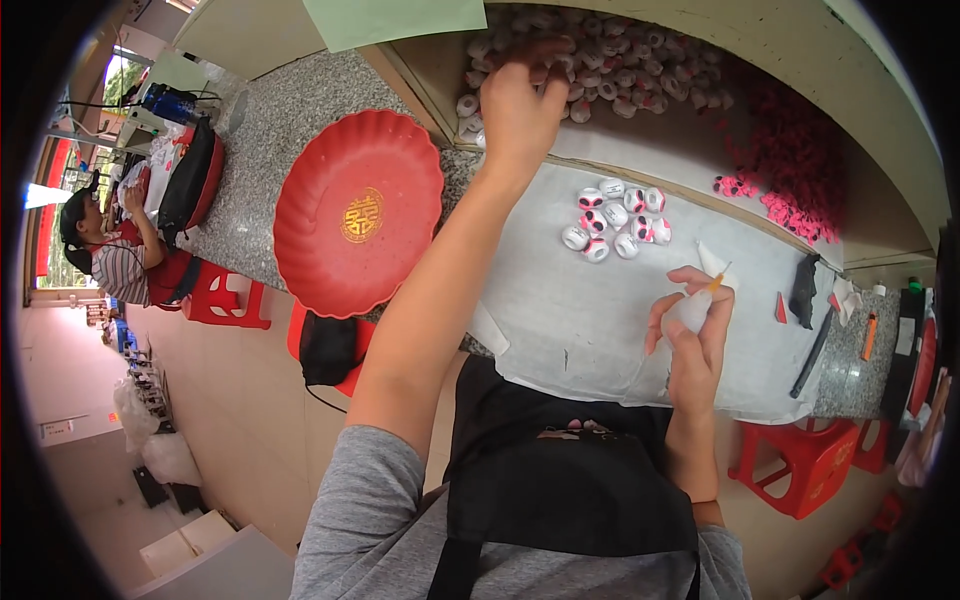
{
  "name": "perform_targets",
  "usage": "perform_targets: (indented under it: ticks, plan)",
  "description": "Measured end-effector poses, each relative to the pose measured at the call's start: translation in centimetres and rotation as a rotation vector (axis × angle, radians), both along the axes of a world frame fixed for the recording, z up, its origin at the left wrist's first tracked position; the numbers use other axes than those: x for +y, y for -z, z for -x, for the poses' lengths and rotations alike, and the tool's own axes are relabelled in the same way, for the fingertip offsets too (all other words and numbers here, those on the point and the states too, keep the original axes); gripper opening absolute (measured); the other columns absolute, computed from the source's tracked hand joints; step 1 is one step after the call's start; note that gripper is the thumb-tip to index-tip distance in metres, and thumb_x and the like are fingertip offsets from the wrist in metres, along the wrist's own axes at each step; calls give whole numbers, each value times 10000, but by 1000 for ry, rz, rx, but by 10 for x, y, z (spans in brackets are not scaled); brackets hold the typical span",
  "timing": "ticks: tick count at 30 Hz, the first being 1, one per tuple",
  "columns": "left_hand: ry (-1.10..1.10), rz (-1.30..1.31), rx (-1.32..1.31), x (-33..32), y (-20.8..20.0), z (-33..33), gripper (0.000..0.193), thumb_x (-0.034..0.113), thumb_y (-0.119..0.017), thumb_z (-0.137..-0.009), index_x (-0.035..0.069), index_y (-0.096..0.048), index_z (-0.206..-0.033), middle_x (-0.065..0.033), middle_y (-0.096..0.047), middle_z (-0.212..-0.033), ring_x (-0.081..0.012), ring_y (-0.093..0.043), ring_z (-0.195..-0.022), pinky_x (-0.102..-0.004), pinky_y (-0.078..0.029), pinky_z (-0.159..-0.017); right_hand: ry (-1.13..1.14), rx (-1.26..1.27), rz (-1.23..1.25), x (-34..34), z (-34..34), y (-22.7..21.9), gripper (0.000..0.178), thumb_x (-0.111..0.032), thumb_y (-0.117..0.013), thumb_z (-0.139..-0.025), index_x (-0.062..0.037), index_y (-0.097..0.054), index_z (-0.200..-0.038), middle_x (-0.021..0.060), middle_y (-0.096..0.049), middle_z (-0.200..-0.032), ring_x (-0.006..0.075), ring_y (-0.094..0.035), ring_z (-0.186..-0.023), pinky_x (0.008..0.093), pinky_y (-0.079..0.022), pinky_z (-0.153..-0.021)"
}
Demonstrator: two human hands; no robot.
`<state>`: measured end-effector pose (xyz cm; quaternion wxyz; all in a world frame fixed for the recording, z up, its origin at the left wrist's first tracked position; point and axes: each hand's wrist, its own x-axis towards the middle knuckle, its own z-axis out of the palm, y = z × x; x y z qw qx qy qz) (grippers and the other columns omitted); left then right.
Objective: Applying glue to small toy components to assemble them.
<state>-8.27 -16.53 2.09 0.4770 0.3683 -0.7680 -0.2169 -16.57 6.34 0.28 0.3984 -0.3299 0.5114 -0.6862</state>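
My left hand (522,105) reaches into the shelf compartment above the worktop, over a heap of small white rounded pieces (640,65) with pink marks. Its fingertips are among the pieces and blurred, so I cannot tell whether they grip one. Over the right part of the white sheet (560,340), my right hand (695,335) is closed round a small white squeeze bottle (690,312) with an orange, needle-like tip pointing up and away. Beyond it to the left, a cluster of white pieces (615,210) with pink and black details lies on the sheet.
A red scalloped tray (400,260) stands left of my left forearm. Pink pieces (800,215) lie in the compartment's right part. A black rod (812,352) and an orange tool (869,338) are at the right. Red stools (800,465) stand below. Another person (115,240) sits far left.
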Motion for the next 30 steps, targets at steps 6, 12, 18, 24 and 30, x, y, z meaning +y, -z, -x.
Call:
perform_targets:
  ticks: [6,12,18,24,30]
  plan:
    - [444,-881,633,90,10,-47,218,60,-472,-773,-16,-485,-977,-122,-518,-962,-175,-507,-876,-301,-402,-785,-106,124,1,1,-1,-12,356,-21,-475,-728,19,-394,-1073,118,-350,-1033,178,-482,-793,263,-475,-559]
    - [534,-1018,846,137,24,-76,314,41,-519,-744,2,-431,-1043,-138,-488,-1033,-172,-494,-909,-342,-408,-789,3,84,48,9,-5,-24,319,-67,-557,-659,5,-422,-939,97,-414,-886,149,-455,-756,232,-419,-560]
    - [573,-1034,901,158,26,-80,358,27,-542,-716,3,-417,-1051,-151,-482,-1029,-179,-482,-934,-350,-405,-801,219,121,254,4,-21,-32,432,-192,-724,-553,-56,-404,-811,69,-421,-779,125,-421,-646,219,-367,-594]
    - [554,-1013,843,164,28,-83,337,1,-536,-706,-13,-438,-1028,-162,-493,-996,-191,-499,-915,-356,-410,-803,101,484,369,14,-25,-29,424,-172,-728,-558,-70,-421,-832,56,-414,-785,125,-448,-611,213,-396,-511]
    - [549,-1021,809,166,25,-82,343,-19,-529,-698,-19,-436,-1028,-157,-500,-982,-191,-507,-902,-340,-409,-808,77,511,404,11,-31,-31,402,-200,-730,-561,-78,-432,-803,40,-434,-747,94,-414,-548,182,-362,-455]
